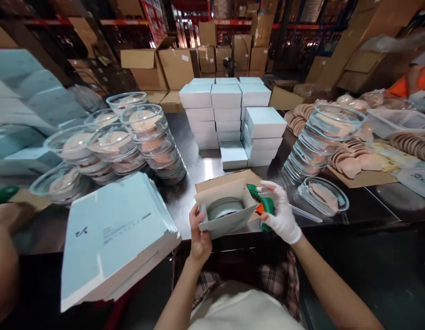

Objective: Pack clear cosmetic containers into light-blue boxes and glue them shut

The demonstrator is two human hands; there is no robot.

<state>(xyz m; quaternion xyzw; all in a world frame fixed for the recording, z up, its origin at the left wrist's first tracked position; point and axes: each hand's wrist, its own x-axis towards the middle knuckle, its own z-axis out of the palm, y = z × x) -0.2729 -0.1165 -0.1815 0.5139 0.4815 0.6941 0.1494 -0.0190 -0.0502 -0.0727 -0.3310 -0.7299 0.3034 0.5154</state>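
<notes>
My left hand (199,236) grips the near left corner of a small open pale-blue box (229,222) with a round clear container (224,207) inside. My right hand (283,215), in a white glove, is closed around a green and orange tool (263,201), perhaps a tape dispenser, pressed against the box's right side. The box sits at the front edge of a dark metal table (205,169).
Stacks of closed pale-blue boxes (229,114) stand behind. Stacked clear round containers (144,137) sit at left, another stack (322,137) and a lone lid (324,196) at right. Flat box blanks (112,238) lie near left. Beige pads (353,162) lie right. Cardboard cartons (174,66) fill the back.
</notes>
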